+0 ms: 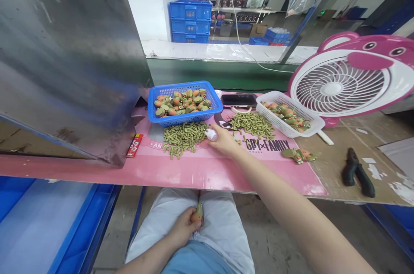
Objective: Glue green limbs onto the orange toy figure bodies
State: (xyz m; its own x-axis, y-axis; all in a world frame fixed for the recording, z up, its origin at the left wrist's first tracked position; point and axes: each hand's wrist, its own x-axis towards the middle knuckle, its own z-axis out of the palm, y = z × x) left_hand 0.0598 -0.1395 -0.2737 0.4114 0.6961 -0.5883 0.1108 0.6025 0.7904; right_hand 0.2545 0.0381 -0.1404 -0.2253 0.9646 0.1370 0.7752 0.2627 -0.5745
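Toy [198, 214] sits clasped in our left hand [183, 225]. Our right hand [224, 141] pinches a bottle [211, 135], green pieces [181, 137] beside that grip.

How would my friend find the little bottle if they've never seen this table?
Find the blue basket on the pink mat, then look below it in the picture, where a heap of little green pieces lies. At the heap's right edge is the person's right hand, and the little bottle is in its grip. It's whitish and rounded, unlike the thin, curvy green pieces next to it.
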